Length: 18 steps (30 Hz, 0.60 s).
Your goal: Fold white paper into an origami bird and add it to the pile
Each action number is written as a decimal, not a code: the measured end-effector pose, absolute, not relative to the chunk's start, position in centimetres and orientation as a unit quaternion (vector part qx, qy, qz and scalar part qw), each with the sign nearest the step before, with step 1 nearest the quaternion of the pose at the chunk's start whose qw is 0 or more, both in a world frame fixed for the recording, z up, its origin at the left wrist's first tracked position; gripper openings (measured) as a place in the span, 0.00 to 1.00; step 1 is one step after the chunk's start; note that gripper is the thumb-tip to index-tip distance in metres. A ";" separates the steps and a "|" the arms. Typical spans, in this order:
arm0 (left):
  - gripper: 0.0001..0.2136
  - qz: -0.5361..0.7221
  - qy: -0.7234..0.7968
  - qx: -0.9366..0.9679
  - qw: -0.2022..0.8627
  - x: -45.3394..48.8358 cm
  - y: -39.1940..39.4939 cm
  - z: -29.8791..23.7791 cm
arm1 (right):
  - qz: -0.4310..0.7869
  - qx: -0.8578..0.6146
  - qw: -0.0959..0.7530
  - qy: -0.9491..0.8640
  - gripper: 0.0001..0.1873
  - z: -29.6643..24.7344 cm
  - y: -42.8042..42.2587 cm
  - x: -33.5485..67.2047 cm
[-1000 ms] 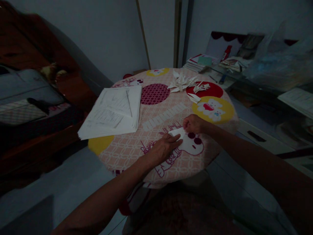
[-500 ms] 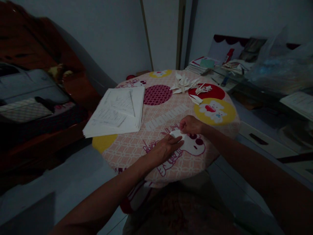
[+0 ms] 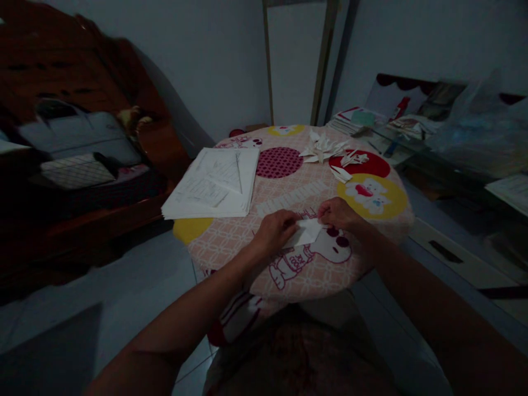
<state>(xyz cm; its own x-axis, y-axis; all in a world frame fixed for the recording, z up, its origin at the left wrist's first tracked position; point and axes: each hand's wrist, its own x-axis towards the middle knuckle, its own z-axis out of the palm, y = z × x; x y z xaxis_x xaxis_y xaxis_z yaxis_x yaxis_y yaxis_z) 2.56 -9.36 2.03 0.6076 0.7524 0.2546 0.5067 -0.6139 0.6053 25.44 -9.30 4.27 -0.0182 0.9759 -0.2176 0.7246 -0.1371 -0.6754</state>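
A small folded piece of white paper (image 3: 306,232) is between my hands, low over the near part of the round table. My left hand (image 3: 275,231) has its fingers closed on the paper's left end. At its upper right corner, my right hand (image 3: 336,213) pinches the edge between thumb and fingertips. Parts of the paper are hidden behind the left fingers. To the left lies a stack of white sheets (image 3: 193,206), with a folded paper triangle (image 3: 231,173) on top. Several folded paper pieces (image 3: 322,147) sit in a heap toward the far right of the table.
A patterned pink tablecloth (image 3: 231,236) covers the table. On the left stands a wooden bench (image 3: 159,140) with a grey bag (image 3: 101,135). At the right, a glass-topped desk (image 3: 406,154) holds papers, a red bottle (image 3: 400,108) and a clear plastic bag (image 3: 474,126).
My left hand has gone from lying over the paper with fingers stretched out to gripping its left end. More of the paper shows now. The camera view has turned slightly left.
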 end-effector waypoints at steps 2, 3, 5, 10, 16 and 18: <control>0.10 0.195 0.387 0.874 0.221 3.8 -7.6 2.1 | 0.311 -0.679 0.192 -0.637 0.05 4.1 -9.4 25.4; 0.10 0.173 0.401 0.874 0.211 4.4 -7.1 2.0 | 0.291 -0.684 0.193 -0.641 0.05 3.9 -9.5 25.4; 0.10 0.134 0.420 0.873 0.210 5.5 -6.5 1.8 | 0.253 -0.678 0.199 -0.661 0.04 3.1 -9.7 25.5; 0.08 0.172 0.422 0.841 0.293 5.9 -6.0 1.6 | 0.147 -0.662 0.203 -0.707 0.05 2.0 -10.1 26.4; 0.10 0.263 0.394 0.709 0.523 5.2 -2.6 2.8 | 0.177 -0.596 0.248 -0.743 0.13 4.6 -8.3 27.0; 0.11 0.268 0.391 0.676 0.564 5.0 -1.6 3.3 | 0.296 -0.587 0.251 -0.711 0.11 5.1 -7.4 27.0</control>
